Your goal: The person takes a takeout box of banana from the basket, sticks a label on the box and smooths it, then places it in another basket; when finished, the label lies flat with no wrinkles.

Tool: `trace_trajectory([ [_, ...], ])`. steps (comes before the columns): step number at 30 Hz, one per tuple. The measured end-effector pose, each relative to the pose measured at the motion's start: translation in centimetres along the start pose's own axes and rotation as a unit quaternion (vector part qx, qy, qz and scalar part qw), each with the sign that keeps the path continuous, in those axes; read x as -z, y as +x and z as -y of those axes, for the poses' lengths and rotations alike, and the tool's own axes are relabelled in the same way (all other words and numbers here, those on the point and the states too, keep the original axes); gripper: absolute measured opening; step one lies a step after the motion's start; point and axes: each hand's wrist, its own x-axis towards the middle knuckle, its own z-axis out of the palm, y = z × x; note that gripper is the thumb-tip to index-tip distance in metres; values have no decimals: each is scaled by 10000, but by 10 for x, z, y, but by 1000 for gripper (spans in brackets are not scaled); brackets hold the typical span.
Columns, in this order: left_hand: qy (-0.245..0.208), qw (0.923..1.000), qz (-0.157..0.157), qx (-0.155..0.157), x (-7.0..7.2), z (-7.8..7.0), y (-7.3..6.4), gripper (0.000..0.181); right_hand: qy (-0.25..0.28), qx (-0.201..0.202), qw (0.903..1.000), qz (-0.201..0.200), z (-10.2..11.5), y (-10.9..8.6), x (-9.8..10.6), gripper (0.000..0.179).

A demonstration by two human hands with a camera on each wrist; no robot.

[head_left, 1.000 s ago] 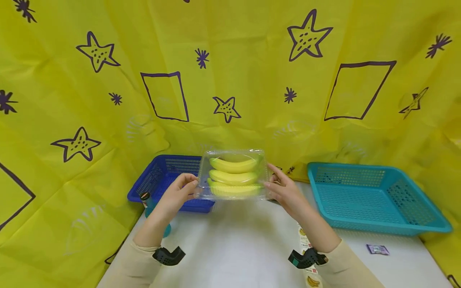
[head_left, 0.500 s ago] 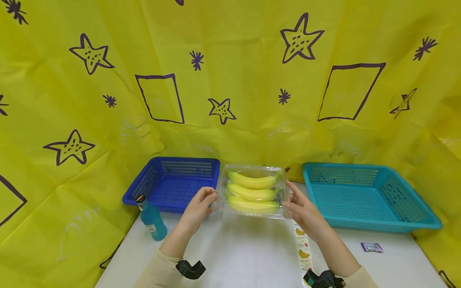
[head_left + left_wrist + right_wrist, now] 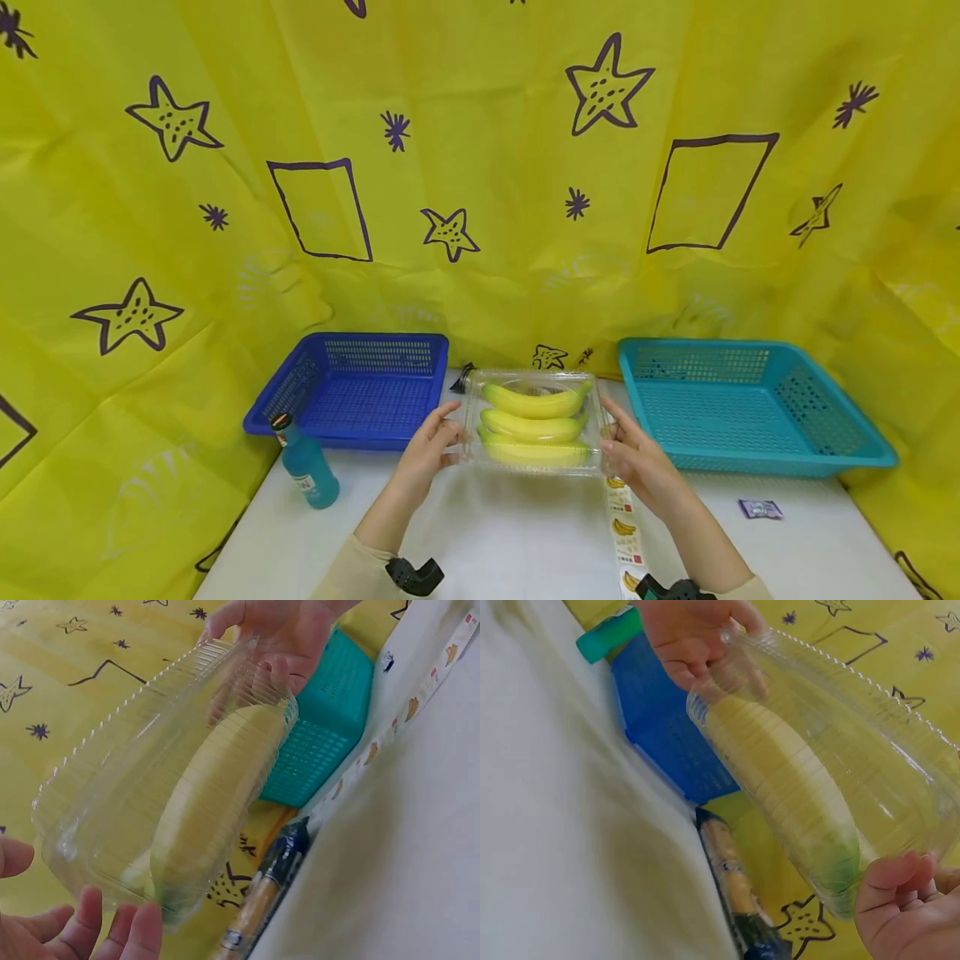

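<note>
A clear plastic clamshell box [image 3: 517, 472] hangs over the table, tilted toward the head camera, with three yellow-green bananas [image 3: 534, 427] stacked in rows inside. My left hand [image 3: 426, 457] holds its left end, and my right hand [image 3: 639, 458] grips the right end, thumb at the front. From the left wrist, the fingertips [image 3: 142, 926] show right at the box's near end, with the other hand [image 3: 281, 637] round the far end. In the right wrist view, curled fingers [image 3: 900, 885] sit at the near corner.
A blue basket [image 3: 360, 437] stands back left, with a blue bottle [image 3: 311, 475] before it. At right are a teal basket [image 3: 765, 462] and a small purple packet [image 3: 761, 509]. A banana-printed label strip [image 3: 625, 533] runs down the table. A wrapped tan package [image 3: 731, 874] lies behind the box.
Both hands have lowered the box and moved it right, away from in front of the blue basket. The bottle and basket are now uncovered. The view has shifted slightly.
</note>
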Motion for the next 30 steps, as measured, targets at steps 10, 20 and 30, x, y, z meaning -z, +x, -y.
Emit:
trace_trajectory([
  [10,85,9999,-35,106,-6,33,12,58,359,210,9989,230,-34,-2,11,73],
  [20,419,9986,-311,5,-13,49,15,56,24,-33,9999,-121,-48,0,10,75],
  [30,502,9976,-468,-83,-12,61,17,63,309,167,9993,143,-63,7,10,75],
])
